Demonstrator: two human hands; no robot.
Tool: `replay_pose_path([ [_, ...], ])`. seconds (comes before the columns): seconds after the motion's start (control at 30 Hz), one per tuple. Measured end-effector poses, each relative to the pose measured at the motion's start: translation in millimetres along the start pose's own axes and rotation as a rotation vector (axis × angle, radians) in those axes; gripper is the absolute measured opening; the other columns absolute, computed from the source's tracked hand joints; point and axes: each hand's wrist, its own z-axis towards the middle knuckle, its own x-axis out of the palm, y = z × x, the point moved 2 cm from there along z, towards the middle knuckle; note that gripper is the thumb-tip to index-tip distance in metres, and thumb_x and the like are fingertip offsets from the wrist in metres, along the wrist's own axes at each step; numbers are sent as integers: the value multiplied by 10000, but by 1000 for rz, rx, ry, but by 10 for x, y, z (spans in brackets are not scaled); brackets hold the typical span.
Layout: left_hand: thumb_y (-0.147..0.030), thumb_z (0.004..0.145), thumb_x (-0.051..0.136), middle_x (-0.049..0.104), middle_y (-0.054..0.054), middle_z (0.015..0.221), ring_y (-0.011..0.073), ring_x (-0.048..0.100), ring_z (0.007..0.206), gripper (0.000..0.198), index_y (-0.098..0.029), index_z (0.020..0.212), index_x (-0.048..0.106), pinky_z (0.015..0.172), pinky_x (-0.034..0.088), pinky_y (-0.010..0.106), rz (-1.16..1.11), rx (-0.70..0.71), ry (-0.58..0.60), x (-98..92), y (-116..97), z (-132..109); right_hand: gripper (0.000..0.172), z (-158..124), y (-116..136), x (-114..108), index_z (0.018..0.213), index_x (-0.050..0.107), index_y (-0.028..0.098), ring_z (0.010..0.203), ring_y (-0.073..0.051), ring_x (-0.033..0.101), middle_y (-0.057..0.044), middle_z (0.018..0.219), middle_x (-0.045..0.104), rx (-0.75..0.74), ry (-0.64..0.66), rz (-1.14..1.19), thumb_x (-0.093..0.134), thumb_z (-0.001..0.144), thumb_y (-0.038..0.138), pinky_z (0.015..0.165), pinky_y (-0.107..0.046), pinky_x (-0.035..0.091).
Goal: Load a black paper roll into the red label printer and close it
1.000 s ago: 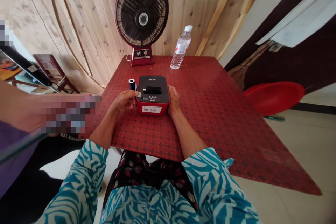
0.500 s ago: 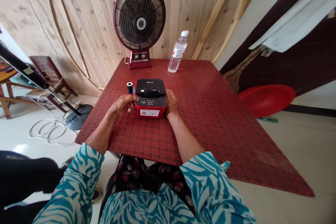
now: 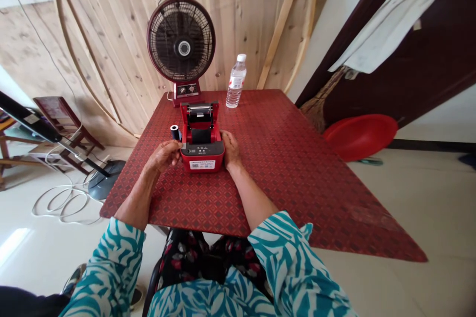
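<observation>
A red and black receipt printer (image 3: pixel 204 165) stands on the table in front of me, its lid (image 3: pixel 200 109) raised and the dark inside showing. My left hand (image 3: pixel 163 155) is at its left front corner, with the thumb and forefinger on the edge and the other fingers curled in. Against the right wall of the printer, my right hand (image 3: pixel 231 150) holds it steady; part of its fingers is hidden behind the casing. Just beyond my left hand, a small dark paper roll (image 3: pixel 175 133) with a white end stands beside the printer.
A table fan (image 3: pixel 183 47) and a water bottle (image 3: pixel 235 83) stand at the back of the red patterned table (image 3: pixel 290 168). Left on the floor are a pole stand's round base (image 3: pixel 106 181) and coiled cable. A red basin (image 3: pixel 362 136) lies right, near a broom (image 3: pixel 322 101).
The printer's lid has swung up from closed to open, away from me. Both hands have stayed at the printer's sides. My view has shifted slightly.
</observation>
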Motion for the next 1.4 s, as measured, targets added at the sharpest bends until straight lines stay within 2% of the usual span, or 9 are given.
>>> replay_pose_path([
  [0.1,-422,615,731,477,-59,419,52,349,298,353,-196,540,471,329,226,203,-11,105,-66,-16,5,16,387,-6,21,13,985,723,245,1065,-222,680,-36,1080,771,11,-9,13,526,809,528,999,-398,503],
  [0.2,-446,704,709,535,-45,491,51,390,363,347,-188,586,508,393,290,200,13,347,-271,-67,-46,53,386,-6,34,20,964,723,240,1054,-229,685,-45,1061,773,10,-17,8,527,801,529,979,-397,514],
  [0.33,-369,742,704,702,19,717,116,594,608,195,-178,777,677,622,467,235,352,512,-339,-130,-224,197,381,2,34,21,967,724,240,1076,-230,679,-46,1066,772,3,-8,-13,511,819,519,1004,-399,499],
  [0.47,-268,746,681,760,30,820,179,668,761,135,-200,822,771,731,491,272,834,455,-183,-132,-451,376,383,15,27,18,971,726,240,1073,-225,678,-45,1080,771,-10,-8,-30,507,816,514,1006,-386,497],
  [0.57,-294,754,713,756,9,770,188,680,767,123,-223,815,792,720,491,260,972,428,-46,-56,-585,430,377,26,26,23,959,726,244,1068,-217,674,-37,1069,773,-27,-2,-45,508,814,516,1003,-370,496],
  [0.83,-420,693,814,762,57,844,191,685,783,256,-186,792,784,717,504,249,671,360,266,267,-720,324,358,39,9,53,946,724,249,1063,-219,670,-25,1051,767,-20,-5,-26,502,823,501,1027,-393,483],
  [1.03,-536,830,653,773,146,889,170,683,577,439,-116,919,741,518,470,240,364,77,222,303,-728,351,343,42,26,57,945,722,255,1057,-225,666,-32,1049,760,-34,15,-23,509,819,492,1002,-388,494],
  [1.2,-224,709,762,748,44,719,102,531,398,184,-162,882,771,416,355,208,757,55,254,420,-764,489,343,42,27,62,943,715,247,1076,-237,659,-46,1063,752,-37,13,-31,502,816,484,1017,-412,486],
  [1.4,-85,578,803,613,-1,554,191,633,670,174,-235,587,716,625,423,220,1357,225,123,611,-777,732,313,65,-14,63,937,714,251,1070,-228,661,-35,1056,752,-33,11,-13,515,823,463,1038,-412,478],
])
